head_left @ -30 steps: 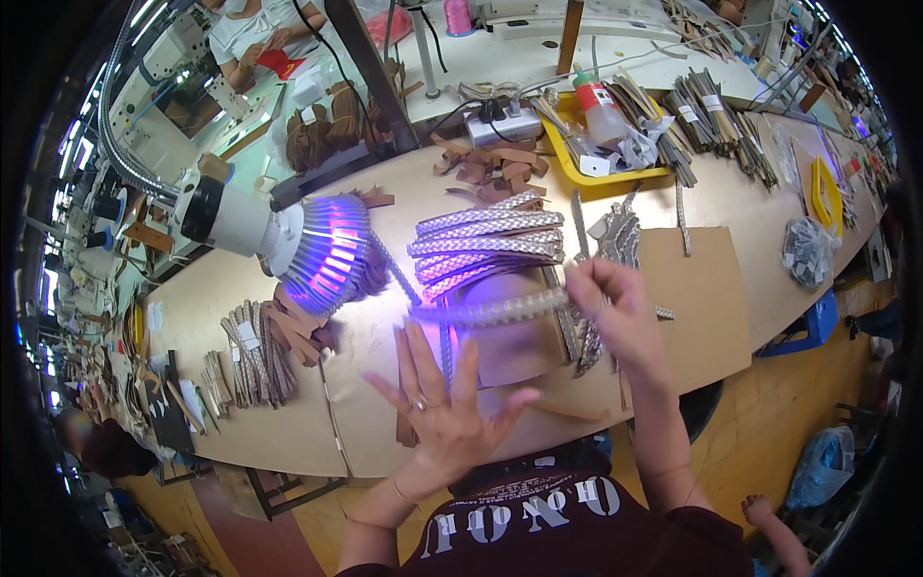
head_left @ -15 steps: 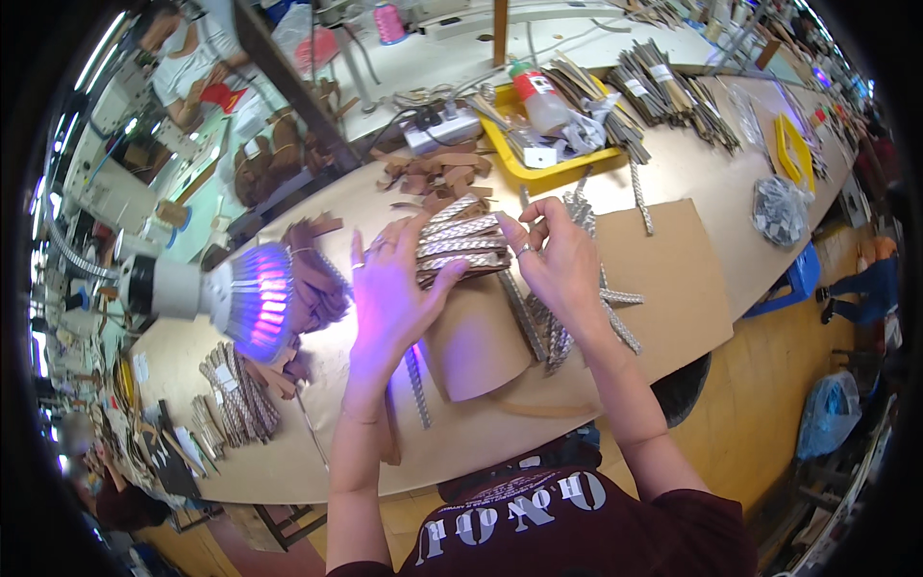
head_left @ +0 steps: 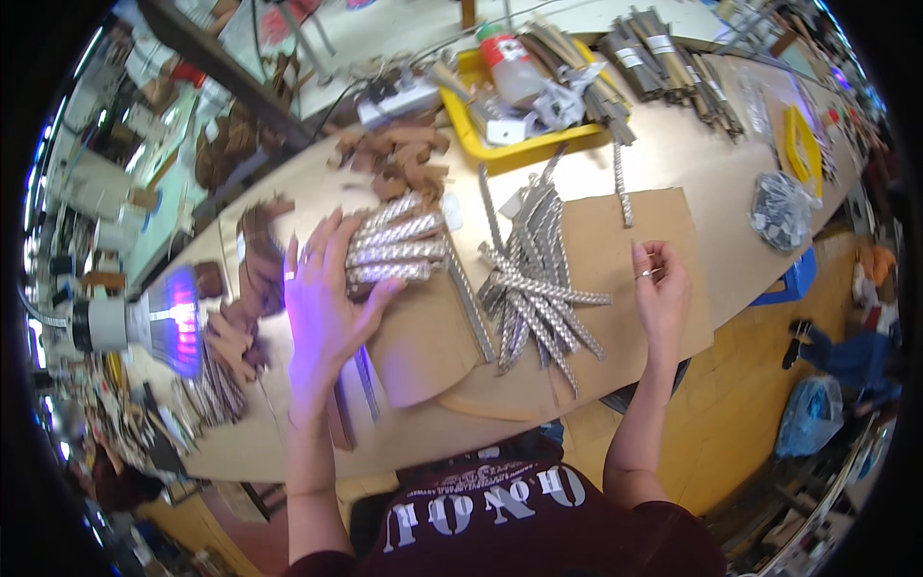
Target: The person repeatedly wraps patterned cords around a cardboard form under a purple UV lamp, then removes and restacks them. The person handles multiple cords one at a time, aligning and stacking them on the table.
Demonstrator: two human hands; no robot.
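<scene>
My left hand (head_left: 327,303) lies over the left side of a bundle of braided silver-and-white straps (head_left: 399,245), fingers behind it and thumb along its lower edge. Brown strips show between the straps. Beneath the bundle is a curved tan sheet (head_left: 423,351). Away to the right, my right hand (head_left: 663,293) hovers over flat cardboard (head_left: 625,250) with its fingertips pinched together; whatever they may hold is too small to make out. A heap of loose braided straps (head_left: 543,298) lies between my hands. One single braided strap (head_left: 623,192) lies just beyond my right hand.
A yellow tray (head_left: 538,149) with a bottle and strips stands at the back, near strip bundles (head_left: 663,62). Brown leather pieces (head_left: 399,159) lie behind my left hand. A lit lamp (head_left: 168,322) stands at left. A bagged dark item (head_left: 781,212) sits far right.
My right hand has left the bundle and moved right, over the cardboard. My left hand stays on the bundle. The whole view has shifted, so the table things appear further left.
</scene>
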